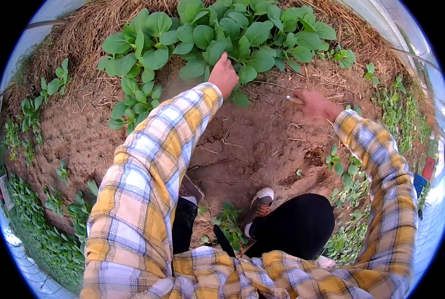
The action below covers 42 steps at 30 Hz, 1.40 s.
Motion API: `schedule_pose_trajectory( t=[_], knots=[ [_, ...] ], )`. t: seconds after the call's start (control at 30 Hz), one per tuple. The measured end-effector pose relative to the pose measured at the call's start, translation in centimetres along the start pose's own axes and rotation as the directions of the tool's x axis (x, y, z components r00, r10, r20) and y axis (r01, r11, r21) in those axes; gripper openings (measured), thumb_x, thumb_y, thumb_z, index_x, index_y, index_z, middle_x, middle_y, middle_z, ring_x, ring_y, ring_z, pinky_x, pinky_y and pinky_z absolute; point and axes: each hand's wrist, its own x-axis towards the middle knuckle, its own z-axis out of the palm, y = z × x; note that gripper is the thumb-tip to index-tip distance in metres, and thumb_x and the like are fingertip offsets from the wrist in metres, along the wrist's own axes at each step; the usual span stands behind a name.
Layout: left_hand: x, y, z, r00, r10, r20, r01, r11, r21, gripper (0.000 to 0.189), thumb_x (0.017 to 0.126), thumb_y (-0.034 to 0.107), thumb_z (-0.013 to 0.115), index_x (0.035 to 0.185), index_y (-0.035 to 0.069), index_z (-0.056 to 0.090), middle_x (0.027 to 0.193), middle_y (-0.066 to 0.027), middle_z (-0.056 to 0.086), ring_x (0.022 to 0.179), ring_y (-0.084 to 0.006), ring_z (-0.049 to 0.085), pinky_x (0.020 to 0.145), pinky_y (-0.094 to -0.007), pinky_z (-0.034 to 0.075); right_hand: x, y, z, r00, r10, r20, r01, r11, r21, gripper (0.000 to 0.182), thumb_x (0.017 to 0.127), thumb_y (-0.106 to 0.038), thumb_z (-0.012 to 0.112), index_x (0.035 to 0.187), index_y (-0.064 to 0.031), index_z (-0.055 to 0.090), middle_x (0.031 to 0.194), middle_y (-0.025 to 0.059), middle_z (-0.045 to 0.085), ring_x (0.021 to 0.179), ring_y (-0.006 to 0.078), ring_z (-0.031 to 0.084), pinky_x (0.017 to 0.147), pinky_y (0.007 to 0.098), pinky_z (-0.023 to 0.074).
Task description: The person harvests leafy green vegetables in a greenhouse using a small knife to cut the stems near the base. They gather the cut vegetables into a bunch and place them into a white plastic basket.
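My left hand is closed on a broad green leaf at the near edge of a dense clump of leafy greens. To the right, low over the bare soil, my right hand grips a wooden handle with a pale metal collar. A thin blade or rod seems to run from the collar toward the clump, but its shape is unclear against the soil. A smaller leafy plant grows left of my left forearm.
Dry straw lies behind the clump. Small seedlings grow at the right, and a dense green bed is at the lower left. My shoes stand on soil beside a small plant. Red and blue objects are far right.
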Motion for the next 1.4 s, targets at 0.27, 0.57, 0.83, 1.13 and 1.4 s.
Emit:
schedule_pose_trajectory(
  t=[0.27,0.57,0.83,1.13,1.4],
  knots=[
    [-3.0,-1.9,2.1,0.984,0.097,-0.151,-0.096,0.995,0.008,0.024,0.077,0.012,0.061,0.096,0.0,0.069,0.09,-0.0081,0.064,0.096,-0.0235,0.058,0.114,-0.052,0.024,1.1,-3.4,-0.3,0.979,-0.017,-0.202,0.088,0.933,0.348,0.033,0.089,-0.03,0.057,0.106,-0.0013,0.057,0.089,0.0216,0.066,0.085,0.0398,0.065,0.076,0.0486,0.0491],
    [-5.1,-1.6,3.6,0.96,-0.069,-0.271,0.021,0.984,-0.178,0.043,0.074,0.013,0.062,0.115,-0.001,0.063,0.107,-0.0116,0.061,0.115,-0.0256,0.052,0.112,-0.0552,0.025,8.8,-8.8,8.3,0.917,0.251,-0.311,0.026,0.738,0.674,0.038,0.092,-0.032,0.055,0.114,-0.0002,0.054,0.094,0.0285,0.065,0.093,0.048,0.06,0.082,0.053,0.0475],
    [-5.6,-2.5,3.9,0.969,-0.028,-0.245,-0.016,0.985,-0.174,0.047,0.071,0.013,0.065,0.117,0.0,0.062,0.111,-0.0119,0.059,0.116,-0.025,0.051,0.111,-0.0548,0.027,9.2,-10.2,11.0,0.893,0.303,-0.332,0.017,0.716,0.698,0.036,0.094,-0.031,0.053,0.111,0.0005,0.056,0.09,0.0292,0.065,0.087,0.0485,0.061,0.078,0.0543,0.0483],
    [-5.3,-2.5,4.2,0.962,-0.019,-0.274,-0.03,0.984,-0.174,0.046,0.073,0.01,0.063,0.118,0.001,0.062,0.11,-0.0097,0.059,0.11,-0.0236,0.053,0.109,-0.0545,0.03,11.4,-7.8,11.6,0.894,0.168,-0.416,0.09,0.842,0.533,0.036,0.093,-0.034,0.053,0.106,-0.0014,0.057,0.085,0.0286,0.065,0.082,0.0476,0.061,0.075,0.0542,0.0488],
    [-7.8,-3.2,4.1,0.976,-0.089,-0.198,0.046,0.976,-0.212,0.05,0.078,0.007,0.056,0.128,0.004,0.055,0.109,-0.0059,0.057,0.105,-0.0207,0.054,0.106,-0.0564,0.03,8.5,-9.0,13.4,0.831,0.312,-0.459,0.072,0.76,0.646,0.031,0.093,-0.035,0.053,0.097,-0.004,0.057,0.079,0.0246,0.065,0.078,0.0461,0.062,0.07,0.055,0.0477]
  ],
)
